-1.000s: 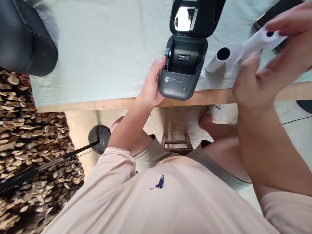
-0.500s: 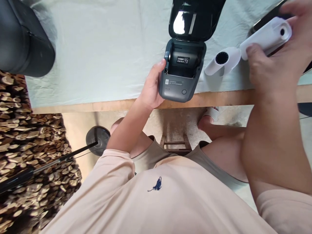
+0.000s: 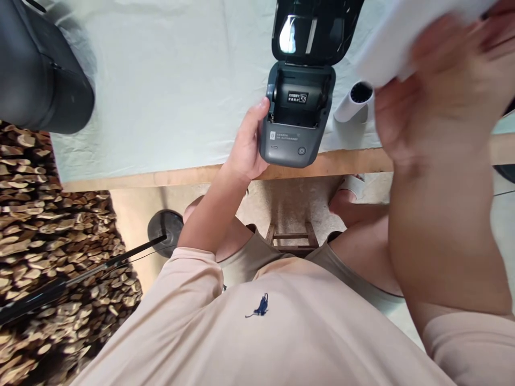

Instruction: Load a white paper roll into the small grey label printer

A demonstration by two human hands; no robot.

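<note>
Label printer (image 3: 295,115): dark grey, small; stands at the near edge of the desk (image 3: 181,96); lid (image 3: 314,29) swung fully up and back; paper bay open, a small printed label visible inside; round button on the front panel.

Left hand (image 3: 245,145): wrapped against the printer's left side, thumb at the upper corner by the hinge, palm on the casing; closed around the body of the printer.

Right hand (image 3: 438,91): raised above the desk to the right of the printer, blurred; fingers curled around a white paper roll (image 3: 396,43); the roll is also blurred, held clear of the desk and level with the open lid.

Second paper roll (image 3: 354,102): white, lies on the desk just beside the printer's right side, dark hollow core facing the viewer.

Desk covering: pale cloth, creased; wooden edge exposed along the near side.

Dark rounded object (image 3: 40,69): upper left, on the desk corner; identity cannot be told.

Below the desk: a wooden stool (image 3: 292,238); a black round stand base (image 3: 164,228).
</note>
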